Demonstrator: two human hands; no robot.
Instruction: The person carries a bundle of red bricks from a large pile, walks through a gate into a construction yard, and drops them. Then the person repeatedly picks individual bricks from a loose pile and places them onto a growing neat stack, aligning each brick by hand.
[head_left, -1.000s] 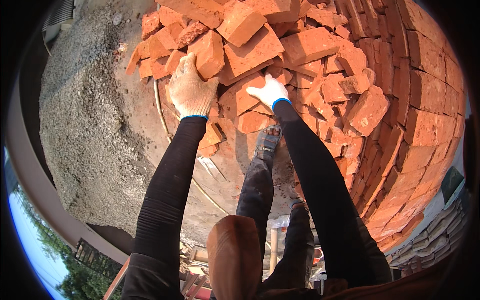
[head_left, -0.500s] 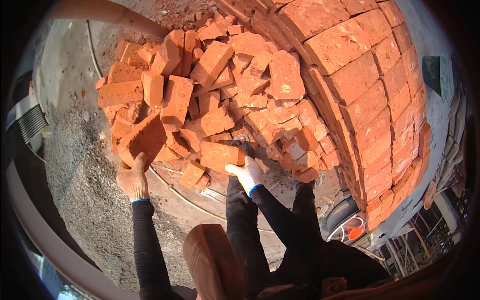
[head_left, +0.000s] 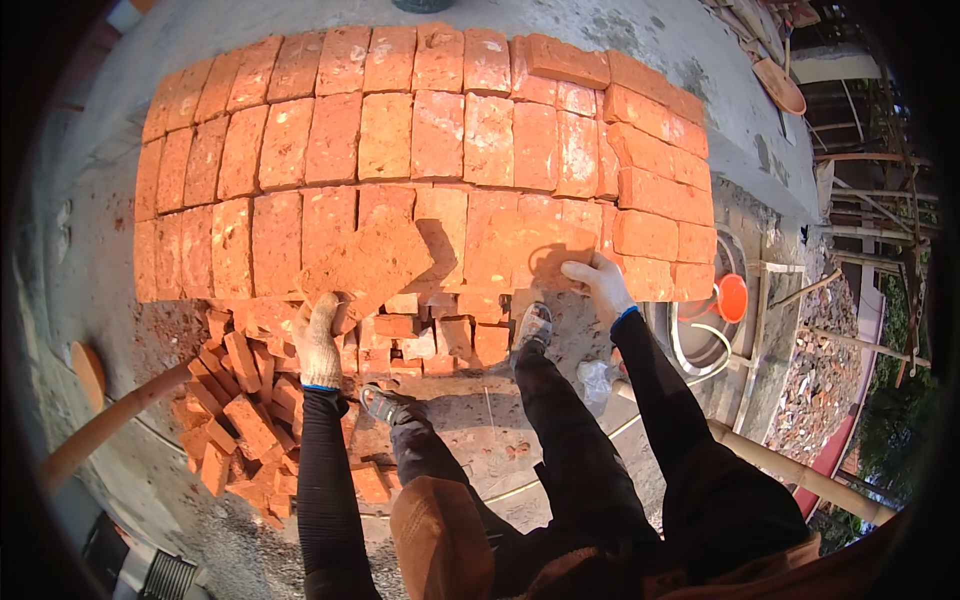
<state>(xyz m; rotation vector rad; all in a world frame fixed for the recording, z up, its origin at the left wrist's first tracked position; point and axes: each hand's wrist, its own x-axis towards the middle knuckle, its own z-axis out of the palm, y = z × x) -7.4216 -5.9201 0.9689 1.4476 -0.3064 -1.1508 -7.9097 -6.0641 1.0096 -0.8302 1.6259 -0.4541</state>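
My left hand point(head_left: 318, 345), in a pale work glove with a blue cuff, grips an orange-red brick point(head_left: 370, 262) by its near end. That brick is held over the front edge of a neat brick stack point(head_left: 335, 140), and a dark shadow falls beside it. Farther right, my gloved right hand point(head_left: 602, 288) has hold of another brick point(head_left: 548, 248), also above the stack's front edge. This second brick blends in colour with those behind it, so its outline is hard to make out. The stack's top shows rows of bricks laid close together.
Loose bricks lie heaped point(head_left: 250, 425) below left of the stack. A pole point(head_left: 115, 425) slants in from the left; another point(head_left: 800, 475) lies at the right. An orange container point(head_left: 732, 298) and a pale hose point(head_left: 690, 345) are beside the stack. Clear plastic point(head_left: 594, 385) lies near my foot.
My view has turned from the loose heap to the stack, now straight ahead. Both hands have carried their bricks from the heap to above the stack's front edge.
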